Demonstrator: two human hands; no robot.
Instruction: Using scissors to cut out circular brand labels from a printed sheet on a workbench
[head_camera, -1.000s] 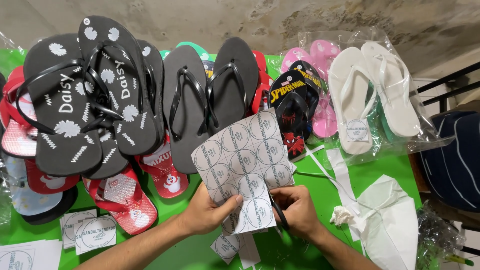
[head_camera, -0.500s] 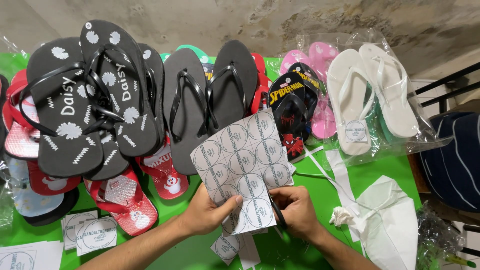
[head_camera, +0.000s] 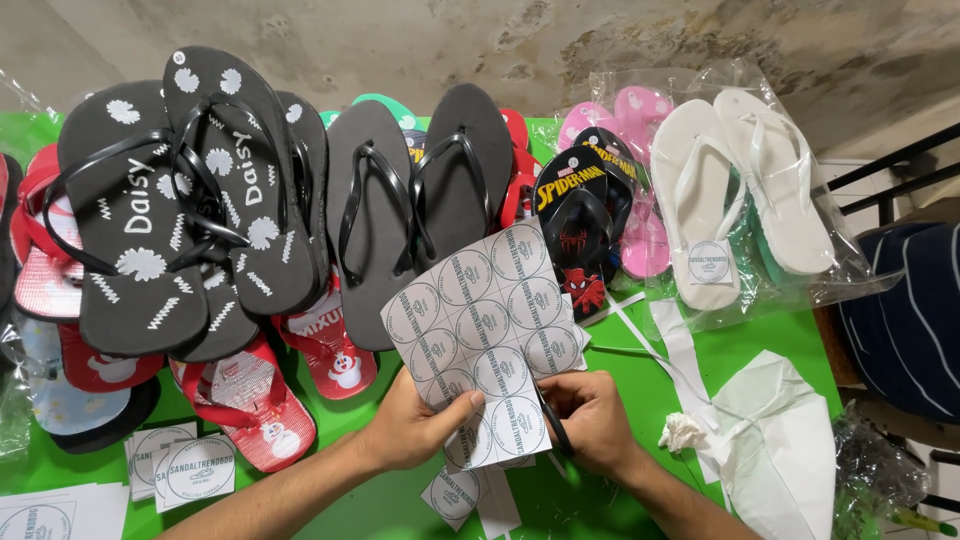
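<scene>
Looking from the left, I see cut round labels (head_camera: 185, 468) lying on the green table (head_camera: 560, 505), then black flip-flops with white flowers (head_camera: 175, 200), red ones (head_camera: 255, 400), plain black ones (head_camera: 415, 200), and white ones in a clear bag (head_camera: 745, 190) at the right. A stained wall rises behind them. My left hand (head_camera: 415, 425) grips the sheet of round stickers (head_camera: 485, 330) at its lower edge, thumb on top. My right hand (head_camera: 590, 420) is closed on dark scissors (head_camera: 553, 425), touching the sheet's lower right edge.
</scene>
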